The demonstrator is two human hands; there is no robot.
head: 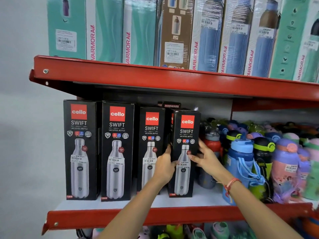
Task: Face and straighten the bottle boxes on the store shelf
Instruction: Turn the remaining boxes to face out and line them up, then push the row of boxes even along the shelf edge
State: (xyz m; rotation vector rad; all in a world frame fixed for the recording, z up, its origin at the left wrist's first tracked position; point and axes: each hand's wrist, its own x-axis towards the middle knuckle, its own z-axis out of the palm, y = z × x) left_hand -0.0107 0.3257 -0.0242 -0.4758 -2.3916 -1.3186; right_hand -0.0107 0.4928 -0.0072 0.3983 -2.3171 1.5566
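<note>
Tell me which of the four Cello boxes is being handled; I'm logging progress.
The rightmost Cello box, beside the loose bottles: both hands grip its sides, and it's turned slightly, unlike the other three.

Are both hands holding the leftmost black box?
No, both hands grip the rightmost black box; the leftmost box stands untouched.

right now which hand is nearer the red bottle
Right. The right hand grips the black box's right edge, beside the red bottle; the left hand is on its far side.
</note>
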